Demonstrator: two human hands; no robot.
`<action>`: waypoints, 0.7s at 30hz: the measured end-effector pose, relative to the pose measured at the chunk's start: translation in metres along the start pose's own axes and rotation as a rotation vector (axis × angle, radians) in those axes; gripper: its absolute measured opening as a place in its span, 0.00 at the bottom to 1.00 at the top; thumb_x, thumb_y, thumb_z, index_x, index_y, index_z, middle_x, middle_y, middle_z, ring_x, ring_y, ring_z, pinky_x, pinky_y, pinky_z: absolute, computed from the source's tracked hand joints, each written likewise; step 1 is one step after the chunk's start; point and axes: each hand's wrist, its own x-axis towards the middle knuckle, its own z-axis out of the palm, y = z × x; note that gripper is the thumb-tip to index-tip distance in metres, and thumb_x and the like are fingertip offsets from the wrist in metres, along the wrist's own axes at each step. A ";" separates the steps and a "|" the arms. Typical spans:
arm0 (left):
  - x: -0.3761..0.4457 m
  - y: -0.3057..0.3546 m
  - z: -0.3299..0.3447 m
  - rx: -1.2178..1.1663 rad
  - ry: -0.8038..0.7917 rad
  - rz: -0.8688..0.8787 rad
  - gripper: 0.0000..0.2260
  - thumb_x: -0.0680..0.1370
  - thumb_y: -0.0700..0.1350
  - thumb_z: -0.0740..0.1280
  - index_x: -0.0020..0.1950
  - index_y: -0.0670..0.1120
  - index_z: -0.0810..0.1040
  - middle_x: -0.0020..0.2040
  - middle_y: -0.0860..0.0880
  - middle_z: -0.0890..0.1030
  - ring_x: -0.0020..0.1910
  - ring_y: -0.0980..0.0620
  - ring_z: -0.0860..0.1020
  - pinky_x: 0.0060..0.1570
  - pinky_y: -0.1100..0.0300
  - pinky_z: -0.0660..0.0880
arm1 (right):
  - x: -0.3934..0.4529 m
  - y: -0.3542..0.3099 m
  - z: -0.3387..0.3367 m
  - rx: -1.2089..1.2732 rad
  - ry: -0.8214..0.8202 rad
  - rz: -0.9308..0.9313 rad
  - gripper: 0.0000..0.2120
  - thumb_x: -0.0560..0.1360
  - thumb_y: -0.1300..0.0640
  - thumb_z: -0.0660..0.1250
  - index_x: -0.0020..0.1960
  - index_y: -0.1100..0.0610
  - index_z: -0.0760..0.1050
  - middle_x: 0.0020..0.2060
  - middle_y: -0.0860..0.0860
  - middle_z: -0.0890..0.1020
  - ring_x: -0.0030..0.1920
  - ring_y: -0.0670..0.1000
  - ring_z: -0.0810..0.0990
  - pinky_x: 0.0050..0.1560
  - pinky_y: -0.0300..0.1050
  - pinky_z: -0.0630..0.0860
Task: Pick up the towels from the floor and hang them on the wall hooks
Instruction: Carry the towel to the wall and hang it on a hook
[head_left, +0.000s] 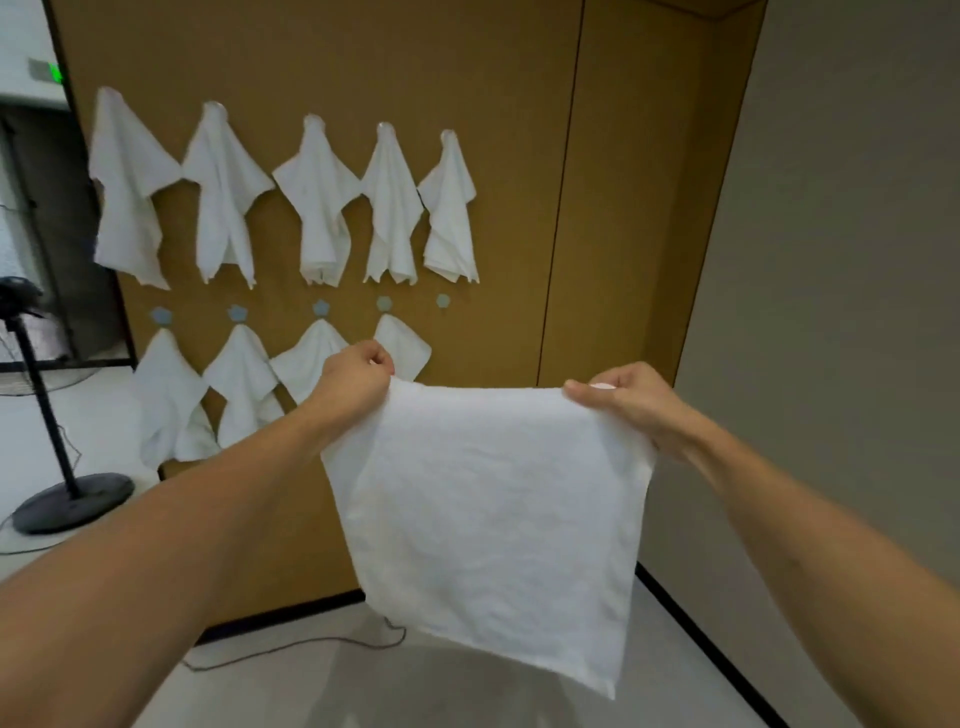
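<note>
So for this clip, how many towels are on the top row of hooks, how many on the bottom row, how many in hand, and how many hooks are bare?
Towels on top row: 5
Towels on bottom row: 4
Towels held by the left hand and right hand: 1
Bare hooks: 1
Total towels: 10

towel (493, 525) spread between left hand (358, 379) and right hand (628, 402), in front of wall panel (519, 156), two rows of hung towels (317, 202) behind-left, free hook (442, 301) lower row right end, fan stand (57, 452) far left on floor

white towel (493, 519), brown wall (519, 130), blue-grey hooks (442, 300)
</note>
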 end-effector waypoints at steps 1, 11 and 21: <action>0.020 0.001 0.009 -0.043 0.000 -0.017 0.11 0.72 0.39 0.59 0.39 0.50 0.80 0.45 0.51 0.81 0.47 0.52 0.76 0.46 0.57 0.69 | 0.026 0.008 -0.003 0.022 -0.032 -0.008 0.17 0.69 0.39 0.74 0.39 0.53 0.85 0.37 0.46 0.85 0.38 0.45 0.84 0.34 0.37 0.78; 0.187 -0.021 0.090 0.088 -0.139 -0.063 0.13 0.65 0.60 0.77 0.43 0.55 0.86 0.43 0.58 0.84 0.43 0.59 0.81 0.41 0.65 0.75 | 0.268 0.084 0.007 -0.007 -0.191 -0.059 0.10 0.79 0.53 0.68 0.43 0.59 0.80 0.41 0.56 0.81 0.43 0.54 0.78 0.46 0.47 0.75; 0.387 -0.115 0.168 0.268 -0.079 -0.037 0.12 0.81 0.44 0.60 0.41 0.49 0.80 0.43 0.50 0.80 0.48 0.47 0.78 0.41 0.60 0.70 | 0.485 0.121 0.082 0.101 -0.106 -0.073 0.22 0.66 0.39 0.77 0.30 0.53 0.71 0.28 0.46 0.77 0.30 0.45 0.77 0.32 0.38 0.71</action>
